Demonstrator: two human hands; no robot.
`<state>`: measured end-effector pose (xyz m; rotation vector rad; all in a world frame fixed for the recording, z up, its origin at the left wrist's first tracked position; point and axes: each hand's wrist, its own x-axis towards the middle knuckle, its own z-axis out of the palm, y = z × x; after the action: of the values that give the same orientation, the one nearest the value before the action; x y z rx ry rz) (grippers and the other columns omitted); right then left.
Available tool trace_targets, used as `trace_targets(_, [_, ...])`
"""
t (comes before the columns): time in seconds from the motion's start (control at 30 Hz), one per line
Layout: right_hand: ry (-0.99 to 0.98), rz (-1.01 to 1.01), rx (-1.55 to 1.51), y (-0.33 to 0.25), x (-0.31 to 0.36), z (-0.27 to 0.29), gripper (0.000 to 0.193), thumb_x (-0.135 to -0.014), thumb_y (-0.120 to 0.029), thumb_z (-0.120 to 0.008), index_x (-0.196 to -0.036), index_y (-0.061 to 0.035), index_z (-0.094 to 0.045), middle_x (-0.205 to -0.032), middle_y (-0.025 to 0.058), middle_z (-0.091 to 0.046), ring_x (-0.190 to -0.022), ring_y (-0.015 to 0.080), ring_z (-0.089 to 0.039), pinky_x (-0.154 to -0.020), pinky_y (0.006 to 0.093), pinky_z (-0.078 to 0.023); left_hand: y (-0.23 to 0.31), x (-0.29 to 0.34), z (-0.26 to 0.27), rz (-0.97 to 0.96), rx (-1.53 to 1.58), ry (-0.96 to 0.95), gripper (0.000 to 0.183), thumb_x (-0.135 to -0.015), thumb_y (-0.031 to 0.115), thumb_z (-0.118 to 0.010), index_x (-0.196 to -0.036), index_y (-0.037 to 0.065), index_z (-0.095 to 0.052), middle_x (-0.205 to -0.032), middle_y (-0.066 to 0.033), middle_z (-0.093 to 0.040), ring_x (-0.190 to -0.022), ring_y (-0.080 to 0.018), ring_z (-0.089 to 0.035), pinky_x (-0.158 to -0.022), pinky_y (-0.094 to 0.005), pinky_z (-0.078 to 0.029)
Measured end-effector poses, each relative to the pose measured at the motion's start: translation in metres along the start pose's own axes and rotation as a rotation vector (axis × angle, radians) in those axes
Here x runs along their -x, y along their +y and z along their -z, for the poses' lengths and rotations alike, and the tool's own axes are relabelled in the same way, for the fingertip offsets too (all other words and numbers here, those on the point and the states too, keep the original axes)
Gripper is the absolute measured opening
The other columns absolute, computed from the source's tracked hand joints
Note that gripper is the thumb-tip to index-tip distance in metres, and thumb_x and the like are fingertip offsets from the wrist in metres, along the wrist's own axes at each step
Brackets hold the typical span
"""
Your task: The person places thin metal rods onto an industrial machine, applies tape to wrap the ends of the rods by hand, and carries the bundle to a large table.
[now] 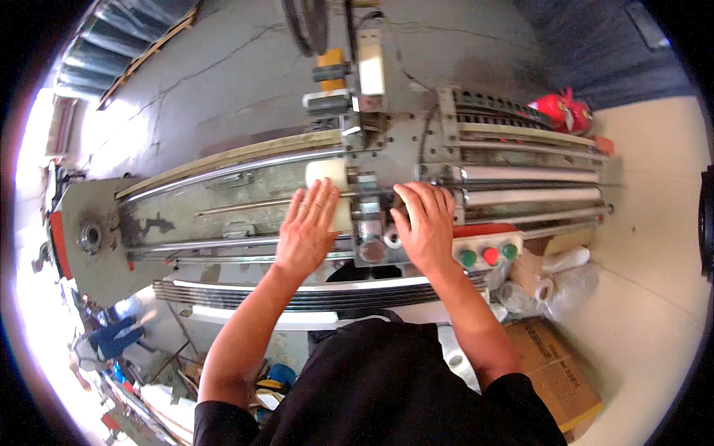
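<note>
My left hand lies with its fingers stretched out against a cream-coloured roll on a long metal machine. The roll sits round a thin metal rod, just left of the central carriage. My right hand is bent over the carriage's right part, fingers curled and thumb lower down. What lies under those fingers is hidden. Between the hands stand shiny metal blocks and a small white ring-shaped part.
A control box with green and red buttons is beside my right wrist. White rollers run to the right. A grey end plate closes the left end. A cardboard box stands lower right. Another person is at far lower left.
</note>
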<state>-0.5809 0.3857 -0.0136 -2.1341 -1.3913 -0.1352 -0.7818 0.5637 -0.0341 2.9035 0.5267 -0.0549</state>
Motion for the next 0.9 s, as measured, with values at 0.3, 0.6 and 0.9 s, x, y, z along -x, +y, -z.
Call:
trace_targets(0.3, [0.499, -0.420, 0.172, 0.054, 0.177, 0.086, 0.079, -0.093, -0.007, -0.071, -0.166, -0.0039, -0.042, -0.169, 0.0209, -0.045, -0.162, 0.0366, -0.034, -0.133, 0.0520, -0.020, 0.006, 0.004, -0.006, 0.001, 0.023, 0.075, 0.099, -0.088, 0.027, -0.085, -0.168, 0.003, -0.033, -0.178, -0.0169, -0.028, -0.166, -0.0312, -0.024, -0.136, -0.0484, -0.020])
trace_targets(0.6, [-0.098, -0.480, 0.302, 0.062, 0.173, 0.110, 0.050, -0.092, -0.008, -0.072, -0.143, -0.0064, -0.068, -0.150, 0.0156, -0.066, -0.148, 0.0335, -0.052, -0.127, 0.0517, -0.030, 0.000, 0.009, -0.011, -0.037, -0.036, 0.133, 0.095, -0.093, 0.034, -0.080, -0.169, 0.004, -0.031, -0.179, -0.0148, -0.027, -0.166, -0.0297, -0.024, -0.136, -0.0471, -0.019])
trace_targets(0.9, [-1.206, -0.052, -0.310, -0.068, 0.309, 0.005, 0.033, -0.108, -0.036, -0.060, -0.122, -0.0113, -0.078, -0.119, 0.0126, -0.078, -0.112, 0.0341, -0.072, -0.102, 0.0475, -0.052, 0.001, 0.008, -0.015, -0.068, -0.055, 0.184, 0.095, -0.095, 0.036, -0.080, -0.169, 0.003, -0.031, -0.179, -0.0157, -0.027, -0.166, -0.0304, -0.025, -0.135, -0.0475, -0.022])
